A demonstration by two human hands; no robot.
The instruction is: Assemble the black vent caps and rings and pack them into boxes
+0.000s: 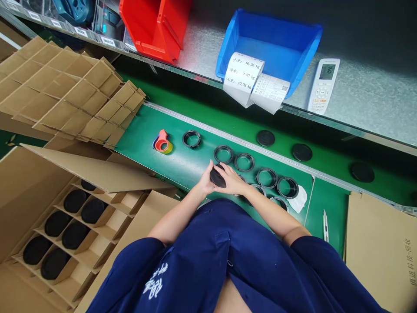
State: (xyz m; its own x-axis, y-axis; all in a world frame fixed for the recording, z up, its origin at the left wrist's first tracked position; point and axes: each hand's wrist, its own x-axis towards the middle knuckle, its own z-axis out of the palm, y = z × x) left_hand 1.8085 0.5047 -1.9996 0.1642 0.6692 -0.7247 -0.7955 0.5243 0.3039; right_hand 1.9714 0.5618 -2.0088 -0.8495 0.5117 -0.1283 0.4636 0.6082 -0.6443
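Observation:
Close to my body, a black round cap (217, 176) is between my two hands over the green table. My left hand (206, 179) grips it from the left side. My right hand (233, 180) is closed on it from the right, with fingers over its upper edge. Whether a ring sits under the cap I cannot tell. Several black rings lie around my hands, among them one ring (223, 154) just beyond them, another ring (244, 162) beside that, and one (191, 139) farther left. My right forearm partly hides a few rings.
An open carton (107, 174) with dividers holds several black round pieces at the left, beneath stacked cardboard dividers (74, 87). A tape dispenser (162, 142), a knife (325, 226) and a white paper (298, 200) lie on the table. Overhead, a shelf carries a blue bin (270, 52).

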